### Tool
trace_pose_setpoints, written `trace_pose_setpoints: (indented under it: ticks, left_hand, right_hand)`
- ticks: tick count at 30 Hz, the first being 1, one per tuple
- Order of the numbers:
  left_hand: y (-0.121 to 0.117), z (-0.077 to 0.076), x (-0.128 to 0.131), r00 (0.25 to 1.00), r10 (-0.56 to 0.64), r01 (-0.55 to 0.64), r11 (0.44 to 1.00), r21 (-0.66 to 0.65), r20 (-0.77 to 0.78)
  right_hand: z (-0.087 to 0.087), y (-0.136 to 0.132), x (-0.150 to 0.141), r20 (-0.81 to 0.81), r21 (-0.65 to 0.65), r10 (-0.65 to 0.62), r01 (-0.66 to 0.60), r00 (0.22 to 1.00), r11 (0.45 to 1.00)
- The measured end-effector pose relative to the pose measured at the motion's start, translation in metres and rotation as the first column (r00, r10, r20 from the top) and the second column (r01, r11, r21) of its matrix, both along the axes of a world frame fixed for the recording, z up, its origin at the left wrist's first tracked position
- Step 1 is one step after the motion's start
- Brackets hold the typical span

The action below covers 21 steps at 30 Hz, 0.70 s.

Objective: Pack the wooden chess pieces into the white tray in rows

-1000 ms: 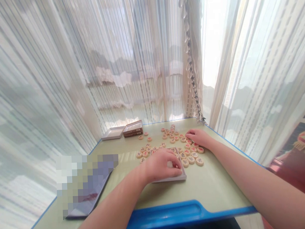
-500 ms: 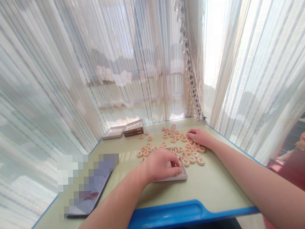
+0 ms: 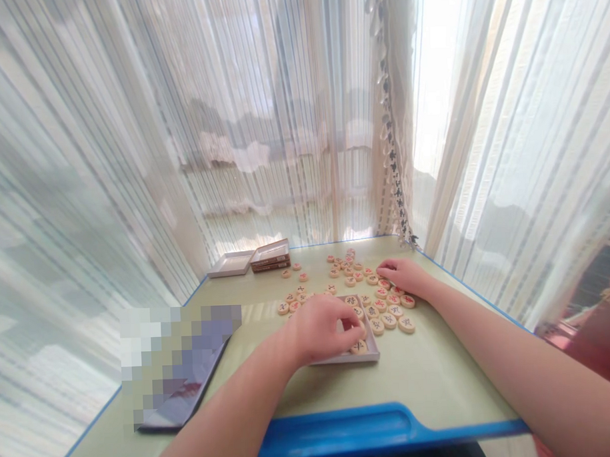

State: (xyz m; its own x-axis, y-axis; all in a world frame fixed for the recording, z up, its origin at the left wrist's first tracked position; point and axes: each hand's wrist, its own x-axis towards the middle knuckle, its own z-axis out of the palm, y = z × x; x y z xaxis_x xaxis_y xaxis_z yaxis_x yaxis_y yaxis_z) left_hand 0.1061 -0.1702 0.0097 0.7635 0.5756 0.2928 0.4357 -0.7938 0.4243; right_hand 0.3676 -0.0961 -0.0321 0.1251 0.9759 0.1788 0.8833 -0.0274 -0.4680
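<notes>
My left hand is over a shallow white box, its thumb and fingers curled into a pinch. A pale round Chinese chess piece shows at the fingertips, partly covered by them. Inside the box, just below those fingers, lies a piece with a black character; another black-marked piece is by the far edge. My right hand rests low at the right of the loose pieces, fingers extended and bent down. Its fingertips touch or nearly touch a piece; nothing shows held in it.
Loose red- and black-marked pieces spread around the box. Stacked brown boxes and a white tray stand at the far left. A dark-edged, partly pixelated flat object lies left. The green table has a blue rim; curtains hang behind.
My left fingers have lifted slightly off the black-marked piece at the box's near side, which now shows more fully. My right hand has barely moved. The view has shifted a little.
</notes>
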Motion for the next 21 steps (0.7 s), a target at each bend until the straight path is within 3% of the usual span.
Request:
trace_pose_setpoints:
  ticks: [10,21]
  left_hand:
    - [0.0005,0.0049,-0.003,0.993,0.1,-0.096,0.994,0.059,-0.065]
    - [0.0031,0.0028,-0.0043,0.988,0.126,-0.115,0.986,0.122,-0.093]
  right_hand:
    - [0.0013,-0.0005,0.0006,0.005,-0.018,0.001,-0.001,1.0,1.0]
    - [0.0019,-0.0015,0.0007,-0.01,-0.021,0.0,0.0,1.0,1.0]
